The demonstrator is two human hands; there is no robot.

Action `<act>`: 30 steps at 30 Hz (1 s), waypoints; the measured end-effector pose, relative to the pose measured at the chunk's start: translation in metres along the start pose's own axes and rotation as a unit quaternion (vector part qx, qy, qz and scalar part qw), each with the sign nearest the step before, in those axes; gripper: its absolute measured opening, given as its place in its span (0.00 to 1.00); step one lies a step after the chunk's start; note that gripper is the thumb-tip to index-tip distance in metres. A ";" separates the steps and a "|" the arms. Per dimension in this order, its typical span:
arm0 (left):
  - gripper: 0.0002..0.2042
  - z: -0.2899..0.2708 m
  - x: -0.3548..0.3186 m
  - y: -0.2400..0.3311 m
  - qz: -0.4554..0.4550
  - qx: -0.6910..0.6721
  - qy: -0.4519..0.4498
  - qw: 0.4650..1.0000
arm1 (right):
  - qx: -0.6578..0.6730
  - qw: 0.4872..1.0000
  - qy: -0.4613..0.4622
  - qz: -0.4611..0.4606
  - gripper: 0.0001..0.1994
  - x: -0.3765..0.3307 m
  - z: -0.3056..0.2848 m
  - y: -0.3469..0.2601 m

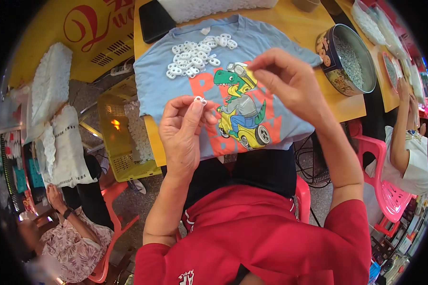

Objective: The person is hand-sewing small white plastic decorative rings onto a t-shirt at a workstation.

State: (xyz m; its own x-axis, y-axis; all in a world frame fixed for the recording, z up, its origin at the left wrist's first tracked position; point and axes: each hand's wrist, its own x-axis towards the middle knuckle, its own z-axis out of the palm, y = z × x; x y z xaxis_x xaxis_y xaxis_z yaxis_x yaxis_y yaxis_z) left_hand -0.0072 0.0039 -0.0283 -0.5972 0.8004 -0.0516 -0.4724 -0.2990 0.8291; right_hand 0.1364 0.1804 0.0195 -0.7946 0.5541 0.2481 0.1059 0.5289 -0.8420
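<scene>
You are pinching a small white plastic oval [200,100] in your left hand [179,127], over the light-blue cloth T-shirt [159,88]; your right hand [292,83] is curling narrowly, its contents I cannot tell. From the oval, a matching white pile [193,58] is lying at twelve o'clock; at three, beyond the shirt, bare yellow counter [338,103] is running to its edge.

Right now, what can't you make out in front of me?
Head view:
- White holed piece: partly covered by your left hand.
- Right hand: anything pinched is hidden or too small.
- Grey bits in the round tin: too small to identify.
- Brown bowl: cut off by the upper edge.
</scene>
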 end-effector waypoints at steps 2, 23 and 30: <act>0.05 0.004 -0.004 0.002 -0.010 -0.002 0.016 1.000 | 0.213 0.970 -0.043 0.104 0.06 -0.008 0.016 -0.014; 0.07 0.019 -0.031 0.016 0.012 0.010 -0.029 0.999 | 0.441 0.882 -0.004 0.164 0.12 -0.034 0.058 -0.044; 0.07 0.017 -0.034 0.014 0.017 0.010 -0.036 0.999 | 0.397 0.908 0.005 0.137 0.11 -0.037 0.059 -0.048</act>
State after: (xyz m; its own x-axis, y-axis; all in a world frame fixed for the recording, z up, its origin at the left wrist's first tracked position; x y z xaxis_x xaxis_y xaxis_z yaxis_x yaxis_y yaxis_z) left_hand 0.0173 -0.0183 -0.0048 -0.5645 0.8253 0.0165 -0.4384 -0.3167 0.8411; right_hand 0.1258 0.0966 0.0229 -0.7979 0.6025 -0.0207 -0.1694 -0.2570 -0.9514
